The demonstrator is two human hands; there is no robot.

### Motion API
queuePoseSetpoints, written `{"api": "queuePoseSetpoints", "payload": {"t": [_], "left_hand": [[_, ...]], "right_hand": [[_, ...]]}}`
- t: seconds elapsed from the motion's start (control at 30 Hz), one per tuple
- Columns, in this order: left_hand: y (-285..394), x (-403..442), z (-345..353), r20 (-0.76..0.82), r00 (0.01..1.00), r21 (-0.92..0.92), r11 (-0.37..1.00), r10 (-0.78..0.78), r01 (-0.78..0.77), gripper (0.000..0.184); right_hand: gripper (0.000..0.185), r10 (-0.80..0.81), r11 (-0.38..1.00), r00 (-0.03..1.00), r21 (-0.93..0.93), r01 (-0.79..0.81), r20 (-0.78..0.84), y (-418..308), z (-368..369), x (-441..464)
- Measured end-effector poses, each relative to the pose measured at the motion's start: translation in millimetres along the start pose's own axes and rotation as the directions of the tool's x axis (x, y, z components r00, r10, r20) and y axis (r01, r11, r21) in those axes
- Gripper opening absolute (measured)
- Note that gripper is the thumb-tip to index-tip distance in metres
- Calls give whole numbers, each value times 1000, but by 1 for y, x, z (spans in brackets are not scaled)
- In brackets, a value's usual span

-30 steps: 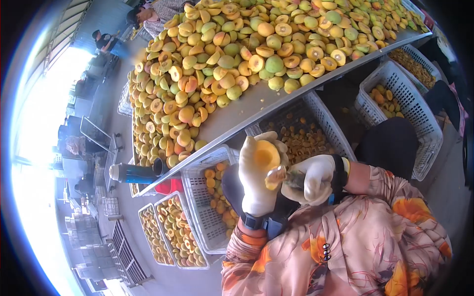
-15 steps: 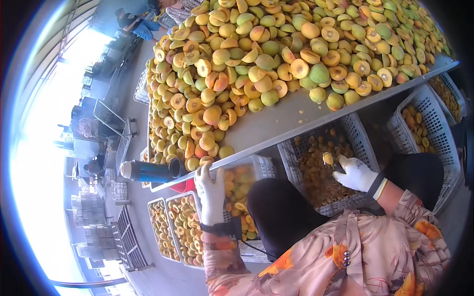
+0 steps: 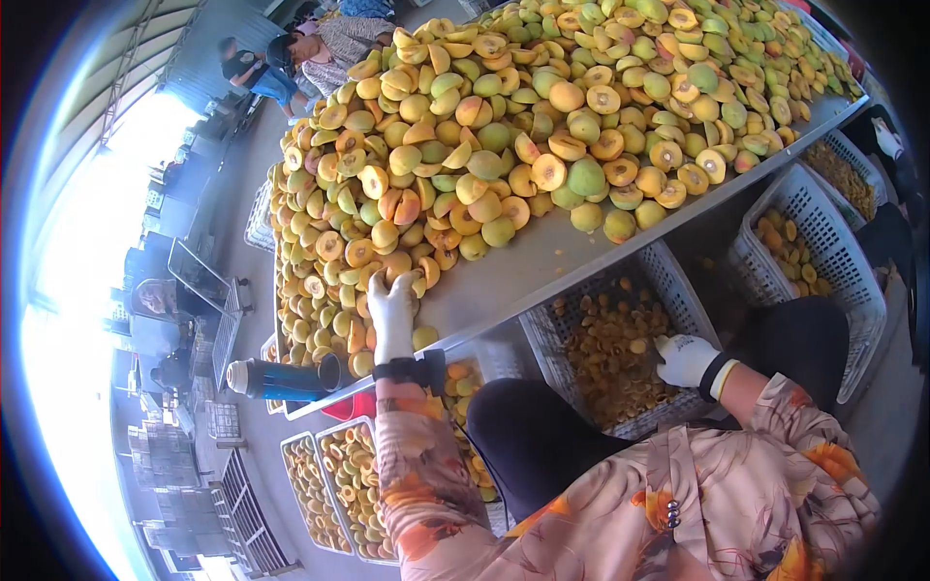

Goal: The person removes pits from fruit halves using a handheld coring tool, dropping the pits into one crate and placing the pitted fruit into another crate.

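Note:
My left hand (image 3: 391, 308), in a white glove, reaches onto the front left of a heap of yellow-green peach halves (image 3: 465, 184). Its fingers are apart and touch a peach half (image 3: 395, 263); no firm grip shows. My right hand (image 3: 688, 361), gloved too, is low over a crate (image 3: 675, 289) of brownish pits and scraps. The right fingers are drawn together, pointing left, and what they hold is hidden. A small pale yellow piece (image 3: 636, 346) shows just left of their tips; I cannot tell whether they touch it.
The metal tabletop (image 3: 523, 276) carries the heap. A blue flask (image 3: 281, 379) lies near its left corner. Crates of peach halves (image 3: 354, 484) stand on the floor at left, another crate (image 3: 823, 252) at right. Two people (image 3: 334, 48) (image 3: 254, 73) are at the back left.
My left hand has moved from the table edge up onto the heap. My right hand has lowered slightly; the yellow piece held out before it is no longer raised. The view has shifted.

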State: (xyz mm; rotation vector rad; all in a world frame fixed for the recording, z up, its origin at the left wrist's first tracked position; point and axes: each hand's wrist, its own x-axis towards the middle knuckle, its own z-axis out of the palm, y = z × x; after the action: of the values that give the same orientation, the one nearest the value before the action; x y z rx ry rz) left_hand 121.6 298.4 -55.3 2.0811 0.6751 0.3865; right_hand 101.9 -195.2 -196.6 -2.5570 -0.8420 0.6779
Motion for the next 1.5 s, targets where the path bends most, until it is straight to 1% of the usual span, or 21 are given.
{"api": "queuePoseSetpoints", "payload": {"t": [0.03, 0.1, 0.17, 0.23, 0.3, 0.33, 0.37, 0.4, 0.47, 0.53, 0.57, 0.6, 0.67, 0.77, 0.87, 1.0, 1.1, 1.2, 1.23, 1.37, 1.5], "left_hand": [[-3, -15, -5, 87, 996, -291, 957, 25, 1, 54], [2, -52, -1, 154, 978, -620, 785, 139, -14, 50], [43, -105, 13, 263, 964, -880, 421, 52, 217, 50], [78, -147, 24, 277, 955, -905, 362, 104, 222, 55], [94, -180, 39, 269, 957, -925, 306, 112, 225, 64], [104, -195, 44, 258, 962, -920, 325, 86, 218, 64], [116, -211, 48, 246, 967, -915, 343, 61, 211, 63], [123, -222, 53, 232, 972, -910, 363, 42, 202, 63], [127, -236, 64, 116, 989, -836, 546, 89, 49, 61], [136, -257, 70, 39, 983, -666, 739, 177, -106, 60], [142, -264, 72, 99, 991, -784, 620, 85, 25, 58], [143, -271, 76, 82, 991, -765, 644, 107, -7, 58], [145, -281, 87, 43, 985, -730, 679, 164, -81, 57], [157, -300, 96, -5, 984, -697, 705, 176, -130, 58], [164, -312, 99, -74, 977, -675, 711, 202, -198, 55], [172, -318, 93, -94, 970, -670, 706, 226, -230, 51], [177, -312, 94, -72, 960, -670, 699, 271, -248, 49], [171, -301, 104, -72, 936, -644, 701, 345, -308, 45], [168, -299, 109, -71, 927, -634, 700, 369, -327, 43], [165, -293, 123, -66, 944, -637, 715, 323, -289, 40], [156, -286, 128, -31, 956, -696, 680, 292, -230, 44]], "right_hand": [[24, -16, 997, 999, 80, 20, -48, -30, -29, -2], [25, -97, 969, 973, 205, 140, -210, -67, -57, 1], [27, -186, 900, 905, 302, 313, -384, -93, -74, -3], [27, -237, 810, 829, 368, 457, -506, -113, -88, -18], [25, -233, 902, 873, 240, 359, -428, -96, -69, -21], [24, -223, 935, 893, 174, 310, -390, -85, -56, -21], [26, -3, 997, 999, 78, 5, -34, -65, -52, -21], [30, 52, 995, 985, -95, -37, 167, -33, -37, -21], [29, -52, 991, 985, 113, 71, -166, -39, -40, -39], [41, -86, 943, 978, 300, 141, -187, -83, -80, -57], [44, -150, 888, 975, 411, 207, -167, -105, -102, -70], [45, -240, 833, 899, 398, 385, -367, -118, -101, -80], [39, -350, 748, 836, 411, 521, -422, -140, -111, -94], [28, -359, 762, 774, 314, 566, -521, -149, -98, -97], [27, -303, 758, 787, 365, 541, -538, -153, -82, -100], [24, -418, 530, 700, 470, 706, -580, -158, -90, -107], [22, -465, 467, 874, 799, 378, -142, -152, -116, -113], [19, -460, 340, 860, 939, -61, 223, -144, -137, -120], [23, -453, 259, 853, 954, -153, 260, -141, -138, -120], [25, -487, 198, 826, 957, -213, 285, -130, -129, -109], [18, -459, 329, 842, 935, -136, 283, -120, -132, -95]]}}
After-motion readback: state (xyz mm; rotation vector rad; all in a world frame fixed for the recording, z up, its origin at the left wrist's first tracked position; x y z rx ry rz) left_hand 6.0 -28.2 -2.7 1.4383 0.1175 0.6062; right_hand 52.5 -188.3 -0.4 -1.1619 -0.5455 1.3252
